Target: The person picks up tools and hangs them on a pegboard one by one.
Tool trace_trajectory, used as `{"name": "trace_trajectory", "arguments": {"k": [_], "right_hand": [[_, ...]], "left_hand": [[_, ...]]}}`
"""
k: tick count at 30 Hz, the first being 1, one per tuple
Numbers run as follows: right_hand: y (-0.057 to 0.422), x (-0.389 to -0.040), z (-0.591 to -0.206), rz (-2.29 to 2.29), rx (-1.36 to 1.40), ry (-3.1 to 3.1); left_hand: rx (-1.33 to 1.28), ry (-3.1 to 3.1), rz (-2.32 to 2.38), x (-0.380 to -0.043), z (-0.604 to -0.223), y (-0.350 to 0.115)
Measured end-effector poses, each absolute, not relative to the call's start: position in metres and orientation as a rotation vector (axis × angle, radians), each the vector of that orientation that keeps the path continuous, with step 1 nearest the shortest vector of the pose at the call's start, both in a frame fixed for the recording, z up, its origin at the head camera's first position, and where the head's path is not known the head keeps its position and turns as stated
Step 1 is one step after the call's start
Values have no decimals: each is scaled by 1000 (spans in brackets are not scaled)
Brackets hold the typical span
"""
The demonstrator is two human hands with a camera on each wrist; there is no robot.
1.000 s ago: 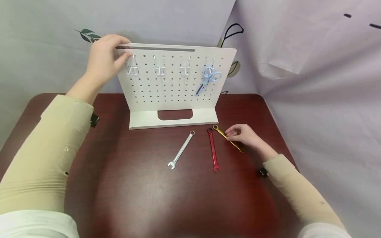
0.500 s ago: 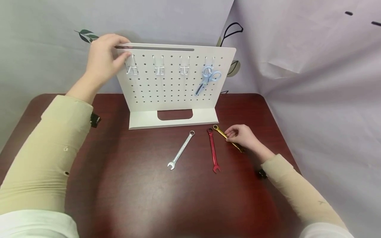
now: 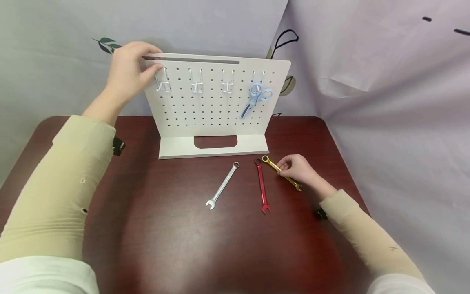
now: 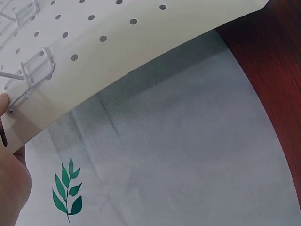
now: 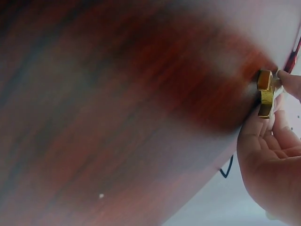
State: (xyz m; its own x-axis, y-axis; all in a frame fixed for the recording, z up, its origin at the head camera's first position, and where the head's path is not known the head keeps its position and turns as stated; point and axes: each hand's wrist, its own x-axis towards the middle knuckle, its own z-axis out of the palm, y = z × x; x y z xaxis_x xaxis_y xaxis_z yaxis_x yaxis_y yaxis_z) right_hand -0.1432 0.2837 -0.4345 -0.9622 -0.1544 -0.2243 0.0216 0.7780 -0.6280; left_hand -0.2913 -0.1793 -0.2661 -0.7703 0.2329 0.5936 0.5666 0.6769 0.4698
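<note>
Gold wrench: pinched at mid-shaft between thumb and fingers of the right hand (image 3: pixel 298 168); ring end of the gold wrench (image 3: pixel 273 166) points toward the pegboard base, forked end toward the wrist. Whether it is clear of the table (image 3: pixel 183 237) cannot be told.
Pegboard: stands upright at the back; the left hand (image 3: pixel 128 69) grips the top left corner of the pegboard (image 3: pixel 227 130), thumb on the front face, fingers partly hidden at the slot, apparently steadying it.
Scissors: the blue scissors (image 3: pixel 253 101) hang by one handle loop from the far right hook (image 3: pixel 258 75); reads as one item placed.
Bare hooks: three, namely the far left hook (image 3: pixel 163 83), second hook (image 3: pixel 197 83) and third hook (image 3: pixel 227 83); none carries anything.
Red wrench: the red wrench (image 3: pixel 262 185) lies on the table just left of the gold one, untouched.
Silver wrench: the silver wrench (image 3: pixel 223 185) lies farther left, in front of the base, also untouched.
Progress: judged early; one hook filled, gold wrench grasped but not hung.
Remaining: probably three wrenches for three hooks, if hanging is the aim.
</note>
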Motion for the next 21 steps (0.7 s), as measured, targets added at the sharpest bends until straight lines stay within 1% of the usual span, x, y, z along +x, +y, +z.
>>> {"name": "trace_trajectory", "arguments": {"k": [10, 15, 21], "right_hand": [[289, -143, -429, -957, -101, 2793], [286, -147, -414, -1051, -60, 2835], [265, -162, -387, -1277, -26, 2827]], "left_hand": [[-597, -2382, -923, -294, -269, -180], [-600, -2390, -927, -293, -269, -180], [-594, -2392, -936, -293, -268, -180]]}}
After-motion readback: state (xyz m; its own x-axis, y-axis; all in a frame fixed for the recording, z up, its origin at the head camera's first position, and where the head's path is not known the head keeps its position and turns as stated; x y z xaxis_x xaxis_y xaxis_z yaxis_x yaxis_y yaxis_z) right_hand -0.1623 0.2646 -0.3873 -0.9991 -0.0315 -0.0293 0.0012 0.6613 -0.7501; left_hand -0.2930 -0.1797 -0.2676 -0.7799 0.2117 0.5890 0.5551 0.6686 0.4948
